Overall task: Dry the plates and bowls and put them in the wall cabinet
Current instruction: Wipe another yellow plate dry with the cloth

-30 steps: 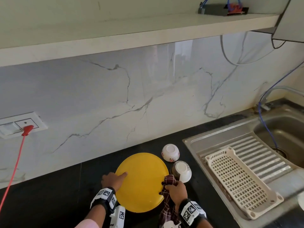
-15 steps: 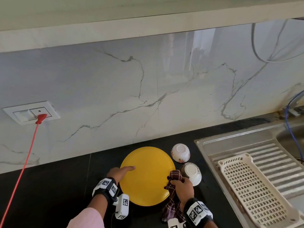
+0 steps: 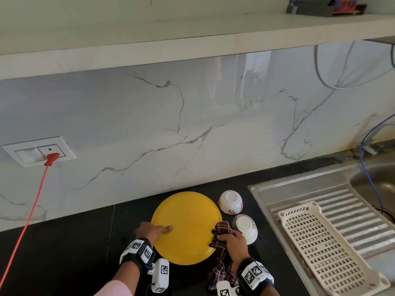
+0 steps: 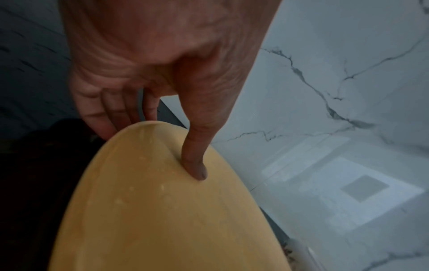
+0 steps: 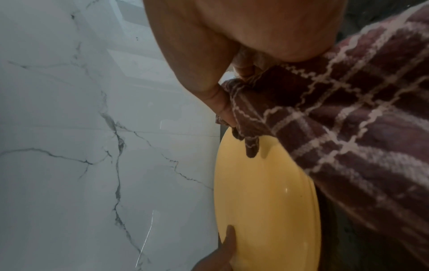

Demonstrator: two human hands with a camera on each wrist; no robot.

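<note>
While our left hand (image 3: pixel 154 231) pinches the yellow plate (image 3: pixel 187 227) at its rim above the black surface (image 3: pixel 64 253), our right hand (image 3: pixel 235 242) clutches the checked cloth (image 3: pixel 222 231) at the opposite edge. It looks light, rigid, wet and probably slippery, so we should hold it by the rim.

The black counter (image 3: pixel 64 242) carries a yellow plate (image 3: pixel 188 223) and two upturned white bowls (image 3: pixel 230 201) (image 3: pixel 245 228) just right of it (one floral); a white perforated basket (image 3: pixel 324 248) lies on the steel drainboard (image 3: pixel 299 184).
</note>
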